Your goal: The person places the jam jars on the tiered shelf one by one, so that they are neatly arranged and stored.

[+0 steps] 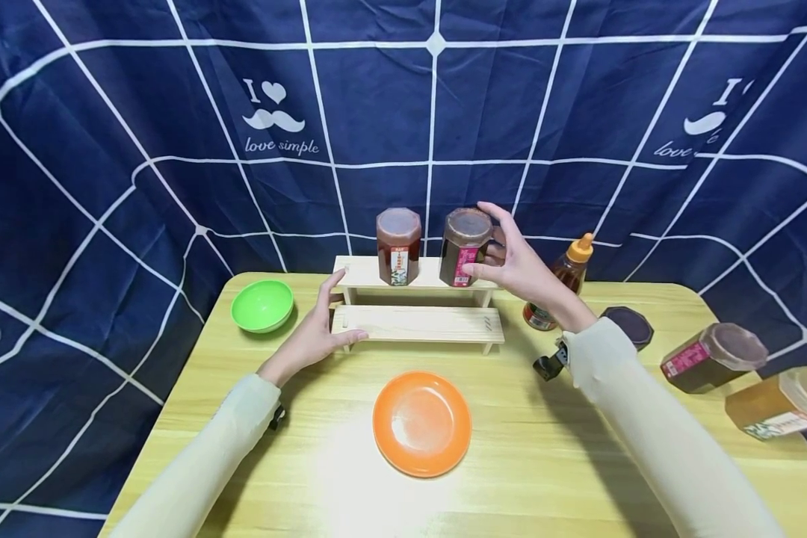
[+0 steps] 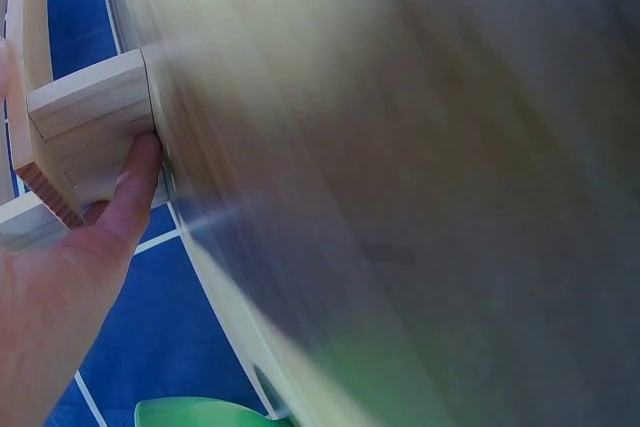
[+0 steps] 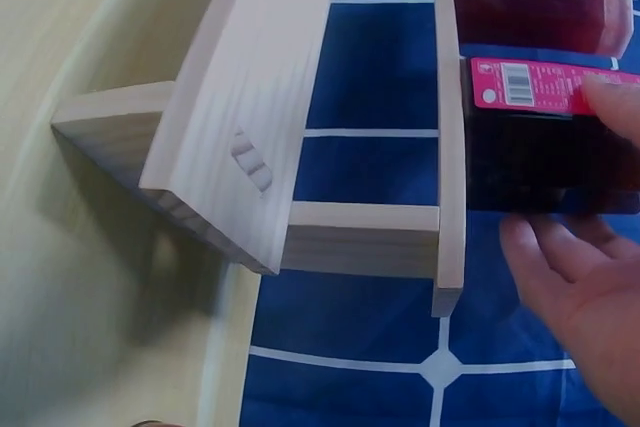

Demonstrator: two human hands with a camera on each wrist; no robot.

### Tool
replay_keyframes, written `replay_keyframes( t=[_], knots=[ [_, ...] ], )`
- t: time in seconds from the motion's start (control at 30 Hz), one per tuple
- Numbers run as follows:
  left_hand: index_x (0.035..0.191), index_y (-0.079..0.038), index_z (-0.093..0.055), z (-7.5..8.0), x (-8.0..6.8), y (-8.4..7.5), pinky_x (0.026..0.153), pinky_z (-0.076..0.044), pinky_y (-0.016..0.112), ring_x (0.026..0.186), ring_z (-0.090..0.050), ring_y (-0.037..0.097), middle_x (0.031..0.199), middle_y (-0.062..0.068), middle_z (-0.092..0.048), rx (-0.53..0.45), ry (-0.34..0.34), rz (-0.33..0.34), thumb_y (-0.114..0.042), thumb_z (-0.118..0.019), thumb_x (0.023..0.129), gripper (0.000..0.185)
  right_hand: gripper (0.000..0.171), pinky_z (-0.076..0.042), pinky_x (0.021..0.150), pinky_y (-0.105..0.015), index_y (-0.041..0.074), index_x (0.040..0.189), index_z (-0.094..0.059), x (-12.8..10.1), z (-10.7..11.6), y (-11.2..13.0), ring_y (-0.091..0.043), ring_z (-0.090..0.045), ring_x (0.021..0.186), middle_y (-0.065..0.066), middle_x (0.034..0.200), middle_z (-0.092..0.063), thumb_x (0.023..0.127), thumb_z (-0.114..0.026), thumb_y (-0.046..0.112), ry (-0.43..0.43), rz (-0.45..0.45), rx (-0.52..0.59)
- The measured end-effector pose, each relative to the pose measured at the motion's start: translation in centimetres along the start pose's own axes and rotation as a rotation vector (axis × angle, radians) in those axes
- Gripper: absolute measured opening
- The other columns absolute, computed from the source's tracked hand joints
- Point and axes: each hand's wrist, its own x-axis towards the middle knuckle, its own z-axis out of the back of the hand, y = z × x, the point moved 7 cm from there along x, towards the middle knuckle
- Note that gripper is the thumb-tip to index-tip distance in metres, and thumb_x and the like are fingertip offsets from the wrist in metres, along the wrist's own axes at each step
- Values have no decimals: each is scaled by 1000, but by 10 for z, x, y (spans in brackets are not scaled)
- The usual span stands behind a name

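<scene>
My right hand holds a dark octagonal jar with a pink label, thumb across the label and fingers round the far side. In the right wrist view the jar's base meets the upper board of a two-step wooden rack. Left of it on that board stands a red-brown jar with a white label. My left hand grips the rack's left end, thumb at the lower board's front. The left wrist view shows its fingers against the rack's side piece.
An orange plate lies in front of the rack, and a green bowl sits to its left. On the right are a yellow-capped squeeze bottle, a dark-lidded jar, a pink-labelled jar and an amber jar. A blue curtain hangs behind.
</scene>
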Motion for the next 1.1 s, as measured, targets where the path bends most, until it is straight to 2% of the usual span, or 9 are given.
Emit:
replay_keyframes(
  t=[0.17, 0.33, 0.47, 0.7, 0.77, 0.97, 1.1],
  knots=[
    [172, -10, -11, -1, 1, 0, 115, -37, 71, 144, -44, 57, 158, 42, -39, -8, 4, 3, 1, -87, 92, 112, 106, -37, 120, -61, 20, 175, -10, -8, -1, 2, -40, -44, 150, -20, 164, -40, 97, -81, 4, -14, -12, -5],
    [174, -16, -9, -3, 7, 24, 115, -36, 71, 146, -43, 56, 160, 41, -38, -13, -3, 7, -1, -90, 90, 118, 100, -36, 121, -61, 23, 174, -13, -23, 3, 11, -38, -38, 154, -16, 169, -33, 100, -80, 15, -31, -26, -90],
    [175, -23, -8, -4, 11, 39, 116, -36, 71, 147, -43, 53, 162, 37, -39, 0, -10, -6, -6, -93, 89, 122, 93, -37, 121, -60, 18, 173, -17, -34, 8, 21, -35, -39, 155, -13, 171, -31, 102, -78, 12, -50, -10, -99],
    [174, -34, -10, -2, 10, 42, 115, -40, 66, 144, -48, 47, 160, 32, -44, -5, -2, -1, -14, -95, 89, 122, 84, -37, 121, -59, 16, 169, -25, -51, 14, 41, -34, -41, 154, -12, 170, -35, 103, -75, 6, -58, 14, -114],
    [173, -36, -11, -1, 10, 41, 115, -40, 66, 145, -47, 46, 160, 32, -44, -3, -1, 1, -15, -95, 89, 121, 82, -38, 121, -55, 16, 169, -26, -56, 15, 45, -36, -42, 153, -11, 169, -37, 103, -74, 5, -55, 21, -119],
    [174, -33, -11, -2, 10, 42, 116, -38, 67, 148, -44, 48, 161, 33, -43, 10, 2, -6, -16, -94, 90, 119, 79, -45, 114, -29, 19, 167, -30, -76, 26, 56, -35, -45, 151, -10, 166, -42, 104, -72, 2, -88, 48, -121],
    [174, -35, -11, -2, 10, 42, 117, -38, 67, 148, -44, 47, 162, 32, -42, 11, 0, -4, -17, -94, 90, 120, 76, -46, 112, -24, 18, 166, -33, -91, 37, 59, -32, -48, 150, -11, 165, -43, 104, -71, -2, -125, 61, -121]
  ],
)
